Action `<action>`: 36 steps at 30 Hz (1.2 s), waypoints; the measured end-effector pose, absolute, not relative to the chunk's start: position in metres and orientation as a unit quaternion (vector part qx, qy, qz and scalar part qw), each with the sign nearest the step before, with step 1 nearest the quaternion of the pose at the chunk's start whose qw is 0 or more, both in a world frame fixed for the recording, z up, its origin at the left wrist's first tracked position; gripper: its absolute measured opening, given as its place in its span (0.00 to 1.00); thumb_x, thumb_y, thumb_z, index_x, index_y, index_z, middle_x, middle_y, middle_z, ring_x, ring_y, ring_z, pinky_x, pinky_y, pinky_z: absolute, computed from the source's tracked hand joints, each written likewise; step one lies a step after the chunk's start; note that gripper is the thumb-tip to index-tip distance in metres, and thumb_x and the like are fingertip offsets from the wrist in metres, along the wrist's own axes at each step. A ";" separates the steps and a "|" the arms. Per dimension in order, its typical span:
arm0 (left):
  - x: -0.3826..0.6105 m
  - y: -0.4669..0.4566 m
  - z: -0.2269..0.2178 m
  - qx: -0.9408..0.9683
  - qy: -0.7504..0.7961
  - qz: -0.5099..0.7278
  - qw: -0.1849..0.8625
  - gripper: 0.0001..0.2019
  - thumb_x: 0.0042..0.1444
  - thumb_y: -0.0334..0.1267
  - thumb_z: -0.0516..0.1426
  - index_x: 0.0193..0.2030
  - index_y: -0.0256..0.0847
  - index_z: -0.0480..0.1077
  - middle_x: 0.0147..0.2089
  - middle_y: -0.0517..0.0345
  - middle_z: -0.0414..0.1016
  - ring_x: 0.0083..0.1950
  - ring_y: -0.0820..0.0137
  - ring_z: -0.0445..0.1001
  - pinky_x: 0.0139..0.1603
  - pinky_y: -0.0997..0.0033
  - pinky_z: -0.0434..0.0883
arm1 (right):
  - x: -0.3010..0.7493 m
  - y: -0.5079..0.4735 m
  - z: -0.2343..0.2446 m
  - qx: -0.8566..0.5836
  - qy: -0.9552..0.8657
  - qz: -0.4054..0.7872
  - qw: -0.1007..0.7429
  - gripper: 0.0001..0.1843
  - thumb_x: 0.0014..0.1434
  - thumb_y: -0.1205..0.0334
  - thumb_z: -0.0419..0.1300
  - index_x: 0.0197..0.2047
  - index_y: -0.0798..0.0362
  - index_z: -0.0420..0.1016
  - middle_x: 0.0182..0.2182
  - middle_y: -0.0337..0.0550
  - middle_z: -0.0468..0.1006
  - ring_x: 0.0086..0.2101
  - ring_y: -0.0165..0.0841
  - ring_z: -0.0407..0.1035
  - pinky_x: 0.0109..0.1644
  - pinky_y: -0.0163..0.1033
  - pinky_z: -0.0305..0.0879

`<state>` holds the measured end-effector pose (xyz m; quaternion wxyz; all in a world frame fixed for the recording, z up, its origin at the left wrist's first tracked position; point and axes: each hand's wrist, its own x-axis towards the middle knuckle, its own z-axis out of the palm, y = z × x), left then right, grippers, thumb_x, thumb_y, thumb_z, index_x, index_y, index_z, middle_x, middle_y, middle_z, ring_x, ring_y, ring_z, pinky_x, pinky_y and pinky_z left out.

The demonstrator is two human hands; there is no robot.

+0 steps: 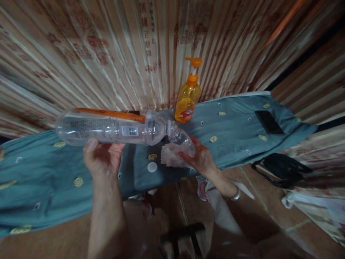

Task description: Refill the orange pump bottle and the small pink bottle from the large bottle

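My left hand (pixel 104 156) is closed under a large clear plastic bottle (pixel 107 127), which lies on its side in the air with its mouth to the right. The bottle bears printed text, a barcode and an orange strip; it looks empty. My right hand (pixel 201 156) grips a small clear plastic bottle top (pixel 183 140), funnel-shaped, whose narrow end meets the bottle's mouth. Whether the two are joined, I cannot tell. Below them, a pale crumpled piece with a zigzag edge (pixel 169 156) lies on the blue-green cloth, near a round white cap (pixel 152 167).
An orange pump bottle (pixel 185 102), partly filled with yellow liquid, stands at the back against the curtain (pixel 159 50). On the pineapple-print cloth (pixel 229 126) lies a black phone (pixel 269 122) at the right. A black bag (pixel 280 169) is lower right.
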<state>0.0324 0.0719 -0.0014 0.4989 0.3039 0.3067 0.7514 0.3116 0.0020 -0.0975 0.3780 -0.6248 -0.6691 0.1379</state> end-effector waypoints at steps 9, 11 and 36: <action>0.032 0.072 -0.002 0.322 0.328 0.734 0.500 0.16 0.37 0.45 0.70 0.34 0.52 0.73 0.36 0.60 0.84 0.46 0.53 0.84 0.44 0.52 0.83 | 0.312 0.002 -0.100 -0.627 -0.667 0.134 0.379 0.37 0.64 0.42 0.67 0.68 0.53 0.72 0.54 0.64 0.85 0.53 0.56 0.82 0.57 0.67 0.81; 0.031 0.072 -0.003 0.317 0.322 0.744 0.492 0.16 0.37 0.46 0.70 0.33 0.52 0.72 0.36 0.60 0.84 0.45 0.53 0.84 0.44 0.52 0.83 | 0.312 0.002 -0.100 -0.626 -0.667 0.135 0.381 0.36 0.64 0.42 0.67 0.68 0.54 0.72 0.55 0.65 0.84 0.53 0.57 0.82 0.57 0.67 0.80; 0.039 0.072 0.000 0.301 0.298 0.762 0.490 0.20 0.37 0.44 0.70 0.41 0.49 0.76 0.41 0.58 0.85 0.56 0.50 0.82 0.61 0.44 0.78 | 0.312 0.002 -0.101 -0.634 -0.664 0.126 0.376 0.36 0.62 0.41 0.68 0.66 0.54 0.74 0.54 0.63 0.85 0.52 0.56 0.82 0.57 0.64 0.81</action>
